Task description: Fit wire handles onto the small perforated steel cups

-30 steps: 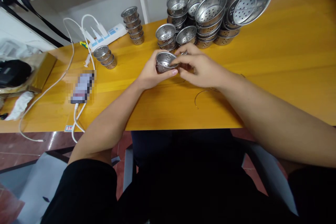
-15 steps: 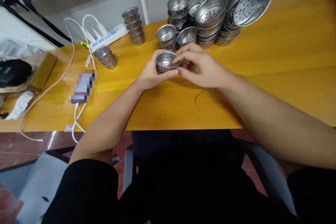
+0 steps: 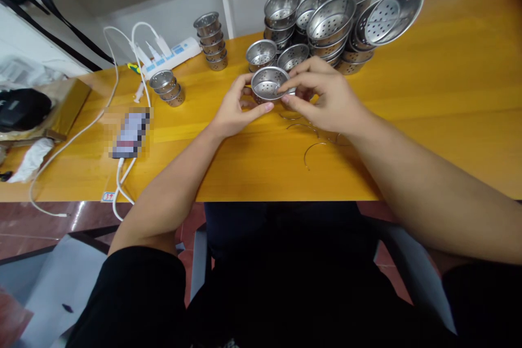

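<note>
A round perforated metal cup (image 3: 267,87) is held above the yellow table (image 3: 244,168), its open top facing me. My left hand (image 3: 238,109) grips its left side, thumb along the near edge. My right hand (image 3: 326,92) pinches the cup's right rim, with the index fingertip inside it. Thin curved wires (image 3: 312,149) lie on the table below and beside my right hand. Just behind the cup are two low perforated cups, one at the left (image 3: 261,54) and one at the right (image 3: 292,56).
Tall stacks of perforated cups (image 3: 330,22) stand at the back right. Two smaller stacks, one taller (image 3: 211,41) and one leaning (image 3: 166,87), are left of centre. A power strip (image 3: 175,57), white cables and a phone (image 3: 131,133) lie farther left.
Both hands have moved the cup slightly up and to the right, toward the stacks. More of the thin wires now shows below my right hand.
</note>
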Demonstrator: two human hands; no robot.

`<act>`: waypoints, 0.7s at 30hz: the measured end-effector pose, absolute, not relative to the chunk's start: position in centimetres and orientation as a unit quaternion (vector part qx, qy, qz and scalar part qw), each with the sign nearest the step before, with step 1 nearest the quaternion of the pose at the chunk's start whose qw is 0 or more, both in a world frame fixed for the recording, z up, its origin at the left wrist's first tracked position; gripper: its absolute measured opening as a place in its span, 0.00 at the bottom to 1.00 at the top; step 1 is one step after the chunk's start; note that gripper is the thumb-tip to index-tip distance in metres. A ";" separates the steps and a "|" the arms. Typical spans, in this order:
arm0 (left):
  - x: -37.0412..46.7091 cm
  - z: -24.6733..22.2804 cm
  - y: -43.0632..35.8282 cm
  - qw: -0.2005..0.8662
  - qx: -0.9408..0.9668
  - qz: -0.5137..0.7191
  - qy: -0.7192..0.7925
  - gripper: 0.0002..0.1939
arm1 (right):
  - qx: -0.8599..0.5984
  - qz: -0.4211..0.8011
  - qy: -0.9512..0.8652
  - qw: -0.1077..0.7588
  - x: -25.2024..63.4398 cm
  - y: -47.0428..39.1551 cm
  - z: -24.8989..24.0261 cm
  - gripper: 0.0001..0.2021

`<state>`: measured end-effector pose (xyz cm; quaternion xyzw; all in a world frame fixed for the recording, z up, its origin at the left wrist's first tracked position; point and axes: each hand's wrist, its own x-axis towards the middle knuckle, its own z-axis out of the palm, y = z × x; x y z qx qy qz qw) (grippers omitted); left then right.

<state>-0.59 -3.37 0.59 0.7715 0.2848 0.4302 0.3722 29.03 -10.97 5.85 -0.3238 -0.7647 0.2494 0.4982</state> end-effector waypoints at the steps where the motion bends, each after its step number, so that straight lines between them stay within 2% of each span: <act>1: -0.6 0.7 -3.4 0.372 0.772 0.431 0.284 0.57 | -0.326 0.250 -0.764 0.498 29.1 -11.0 5.8 0.26; 7: -0.9 1.1 -3.7 0.376 0.763 0.433 0.298 0.55 | -0.348 0.234 -0.766 0.487 29.2 -11.0 5.7 0.24; 11: -0.7 1.3 -4.0 0.396 0.768 0.416 0.282 0.56 | -0.348 0.245 -0.768 0.479 29.3 -10.9 5.6 0.23; 16: -0.9 1.3 -3.8 0.403 0.763 0.419 0.283 0.59 | -0.368 0.188 -0.777 0.476 30.0 -11.3 6.3 0.20; 21: -1.5 1.5 -4.1 0.377 0.784 0.415 0.269 0.48 | -0.400 0.191 -0.779 0.445 30.0 -11.6 6.4 0.23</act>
